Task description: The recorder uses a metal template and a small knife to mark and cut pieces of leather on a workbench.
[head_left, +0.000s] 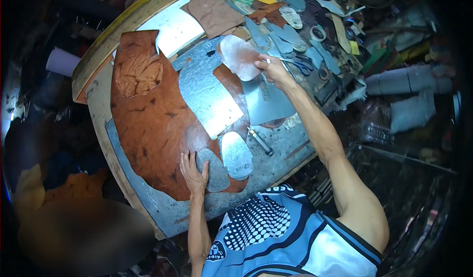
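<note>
"Where's the shiny, rounded piece point(238, 55)?"
"Over the bench point(290, 149), pinched in the right hand point(274, 72)'s fingers, its long way pointing to the far edge."
"The left hand point(195, 178)?"
"Fingers spread on blotchy brown leather point(148, 134), gripping nothing."

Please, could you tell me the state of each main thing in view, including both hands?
Brown leather sheet: spread out, partly covered
Wrinkled leather piece: creased, on the sheet
Left hand: fingers spread, resting
Right hand: gripping
Pale rounded piece: held at one edge
Scissors: lying down; open or closed unclear
Greyish roll: rolled up
</note>
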`<state>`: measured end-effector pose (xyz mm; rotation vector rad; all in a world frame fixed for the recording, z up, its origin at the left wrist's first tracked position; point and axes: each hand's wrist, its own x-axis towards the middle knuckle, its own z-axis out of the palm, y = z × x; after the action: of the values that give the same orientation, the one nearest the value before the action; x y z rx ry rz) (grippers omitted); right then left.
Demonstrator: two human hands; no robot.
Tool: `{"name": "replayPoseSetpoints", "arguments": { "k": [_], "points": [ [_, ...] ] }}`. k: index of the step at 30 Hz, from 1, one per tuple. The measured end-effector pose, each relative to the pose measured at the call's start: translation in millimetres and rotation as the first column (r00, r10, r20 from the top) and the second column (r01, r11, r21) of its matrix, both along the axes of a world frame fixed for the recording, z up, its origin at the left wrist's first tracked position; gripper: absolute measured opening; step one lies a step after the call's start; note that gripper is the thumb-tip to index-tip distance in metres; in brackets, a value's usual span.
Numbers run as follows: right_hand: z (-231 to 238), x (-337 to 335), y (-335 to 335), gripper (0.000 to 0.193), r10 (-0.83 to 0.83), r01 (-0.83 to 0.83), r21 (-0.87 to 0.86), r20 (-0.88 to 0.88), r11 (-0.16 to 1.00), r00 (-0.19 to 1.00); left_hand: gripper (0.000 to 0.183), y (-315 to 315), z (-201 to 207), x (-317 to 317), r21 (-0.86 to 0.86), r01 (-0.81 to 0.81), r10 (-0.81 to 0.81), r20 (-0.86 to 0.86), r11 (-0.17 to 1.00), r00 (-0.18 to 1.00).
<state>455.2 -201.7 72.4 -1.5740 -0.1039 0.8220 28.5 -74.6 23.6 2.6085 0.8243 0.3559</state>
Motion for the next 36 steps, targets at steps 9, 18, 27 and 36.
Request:
{"name": "replayPoseSetpoints", "arguments": {
  "k": [9,18,27,36],
  "points": [
    [-33,36,154,0.052,0.131,-0.114,0.116,-0.149,0.987,0.98,0.058,-2,4,6,0.021,-0.045,0.046,-0.043,0.999,0.998],
    [-67,27,188,0.026,0.031,-0.055,-0.279,-0.087,0.959,0.996,0.06,-5,7,2,-0.009,-0.071,0.07,-0.058,0.997,0.996],
    [-27,72,69,0.039,0.421,0.015,-0.526,0.697,0.851,0.581,0.057,-2,0,1,0.051,-0.012,0.011,0.029,0.999,1.0],
    [-70,75,-101,0.037,0.573,0.192,-0.856,0.472,0.48,0.67,0.057,1,-9,3,0.054,-0.009,0.005,0.06,0.998,0.998]
  ]
}}
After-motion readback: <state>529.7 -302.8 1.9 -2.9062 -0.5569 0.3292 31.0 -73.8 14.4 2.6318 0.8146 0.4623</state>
